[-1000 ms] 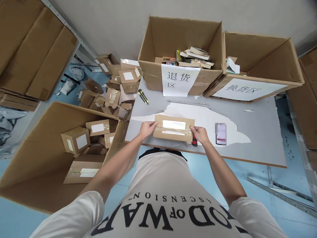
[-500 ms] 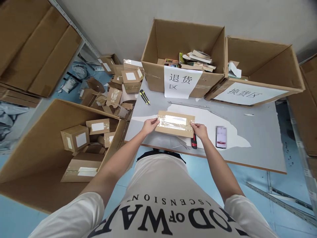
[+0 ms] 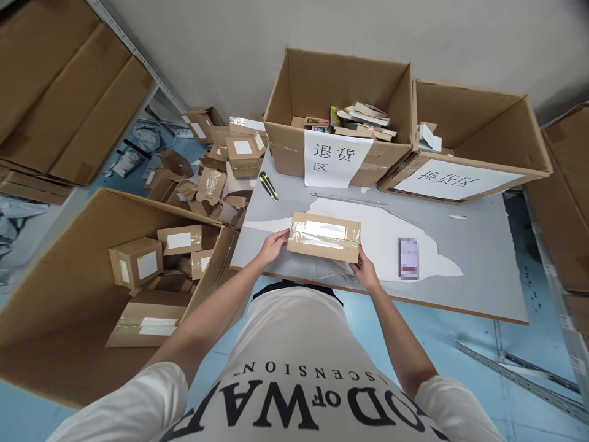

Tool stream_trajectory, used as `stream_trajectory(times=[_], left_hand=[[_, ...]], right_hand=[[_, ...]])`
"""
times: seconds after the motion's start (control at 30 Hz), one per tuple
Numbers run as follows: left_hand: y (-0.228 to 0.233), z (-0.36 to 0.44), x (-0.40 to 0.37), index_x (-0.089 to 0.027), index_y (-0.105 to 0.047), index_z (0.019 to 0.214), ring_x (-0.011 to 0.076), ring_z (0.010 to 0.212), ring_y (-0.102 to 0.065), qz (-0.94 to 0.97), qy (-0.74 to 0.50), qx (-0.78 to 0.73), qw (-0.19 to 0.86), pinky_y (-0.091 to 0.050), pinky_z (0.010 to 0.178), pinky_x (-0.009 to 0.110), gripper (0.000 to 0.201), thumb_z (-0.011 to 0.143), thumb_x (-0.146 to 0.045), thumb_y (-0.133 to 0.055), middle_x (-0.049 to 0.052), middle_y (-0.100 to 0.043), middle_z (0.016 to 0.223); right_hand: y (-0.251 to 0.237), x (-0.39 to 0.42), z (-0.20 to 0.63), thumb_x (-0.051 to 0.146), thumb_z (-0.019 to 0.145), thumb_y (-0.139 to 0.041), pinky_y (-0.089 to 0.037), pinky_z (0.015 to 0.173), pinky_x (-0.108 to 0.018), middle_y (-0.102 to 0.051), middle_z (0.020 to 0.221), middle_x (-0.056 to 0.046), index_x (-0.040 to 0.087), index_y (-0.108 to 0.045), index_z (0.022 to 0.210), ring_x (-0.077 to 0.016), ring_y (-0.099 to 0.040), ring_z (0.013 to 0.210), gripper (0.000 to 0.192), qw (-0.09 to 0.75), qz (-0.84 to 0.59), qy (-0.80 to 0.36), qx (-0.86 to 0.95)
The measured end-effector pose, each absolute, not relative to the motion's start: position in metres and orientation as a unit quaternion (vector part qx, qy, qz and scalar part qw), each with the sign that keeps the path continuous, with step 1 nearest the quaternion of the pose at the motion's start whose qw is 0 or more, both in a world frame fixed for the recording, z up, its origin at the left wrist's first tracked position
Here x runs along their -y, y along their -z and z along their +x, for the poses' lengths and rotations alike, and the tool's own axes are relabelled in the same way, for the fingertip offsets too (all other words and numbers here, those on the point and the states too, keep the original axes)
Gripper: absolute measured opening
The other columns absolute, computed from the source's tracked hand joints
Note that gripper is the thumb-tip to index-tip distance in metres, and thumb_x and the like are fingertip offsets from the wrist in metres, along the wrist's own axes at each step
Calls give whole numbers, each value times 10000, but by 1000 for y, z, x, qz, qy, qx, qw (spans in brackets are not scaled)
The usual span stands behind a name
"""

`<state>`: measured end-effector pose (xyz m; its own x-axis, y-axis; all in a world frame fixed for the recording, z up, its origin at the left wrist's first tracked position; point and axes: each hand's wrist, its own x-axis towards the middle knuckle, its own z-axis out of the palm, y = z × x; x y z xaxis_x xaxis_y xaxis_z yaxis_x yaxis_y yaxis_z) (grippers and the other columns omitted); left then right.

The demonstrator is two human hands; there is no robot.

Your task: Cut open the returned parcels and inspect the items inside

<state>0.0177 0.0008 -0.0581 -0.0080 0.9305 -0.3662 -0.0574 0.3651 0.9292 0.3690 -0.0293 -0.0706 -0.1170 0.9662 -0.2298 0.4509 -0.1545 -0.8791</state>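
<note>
A small taped cardboard box point(image 3: 324, 250) with a white label on top is at the near middle of the table. My left hand point(image 3: 275, 244) grips its left end, fingertips at the edge. By the box's near right corner, my right hand point(image 3: 365, 270) is closed around a red utility knife point(image 3: 360, 247); only a bit of red shows past the fingers. A phone point(image 3: 408, 258) with a blurred screen lies to the right of that hand. Beyond the box on the left is a yellow and black utility knife point(image 3: 268, 186).
Along the table's point(image 3: 488, 252) back stand two open cartons: a left carton point(image 3: 386, 162) with books and a right carton point(image 3: 478, 123), both with paper signs. At left, a large open carton point(image 3: 55, 294) holds parcels. Loose boxes point(image 3: 211, 181) are piled behind it.
My right hand has left the box's right end and come down onto the red knife, which it now covers. My left hand stays on the box. The view has shifted slightly.
</note>
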Motion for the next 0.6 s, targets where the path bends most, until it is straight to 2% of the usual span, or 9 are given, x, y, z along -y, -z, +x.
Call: stream_trajectory(times=[0.1, 0.17, 0.33, 0.5, 0.6], left_hand=[[67, 11, 15, -133, -603, 1239, 308, 1268, -489, 425, -394, -572, 581, -355, 1084, 451, 759, 607, -535, -727, 154, -509, 1370], [72, 11, 22, -122, -623, 1209, 309, 1250, -507, 472, -362, -574, 563, -357, 1079, 448, 734, 602, -519, -734, 154, -542, 1339], [74, 19, 24, -132, -697, 1073, 299, 1089, -617, 534, -311, -590, 520, -436, 986, 434, 542, 705, -524, -631, 114, -691, 1127], [60, 21, 22, -174, -712, 1048, 252, 909, -657, 564, -292, -614, 469, -486, 874, 360, 428, 758, -461, -584, 71, -723, 1049], [45, 18, 22, -157, -716, 1033, 212, 792, -644, 572, -286, -626, 446, -497, 778, 308, 424, 774, -457, -565, 49, -741, 923]], right_hand=[[74, 35, 364, 338, 755, -591, -458, 971, -408, -626, 1248, -75, 208, -359, 1435, -247, -620, 1083, 730, 265, -614, -461, 584], [75, 36, 360, 362, 776, -562, -476, 936, -414, -658, 1180, -97, 181, -423, 1393, -258, -643, 1027, 658, 267, -631, -452, 571], [72, 33, 353, 382, 779, -543, -483, 916, -404, -692, 1099, -94, 162, -492, 1324, -261, -658, 987, 590, 271, -647, -453, 550], [56, 28, 353, 446, 742, -596, -514, 818, -398, -727, 969, -77, 192, -649, 1100, -290, -653, 930, 442, 243, -668, -435, 553], [43, 28, 353, 498, 732, -617, -517, 752, -369, -730, 887, -77, 181, -678, 1035, -280, -649, 866, 443, 255, -655, -433, 565]])
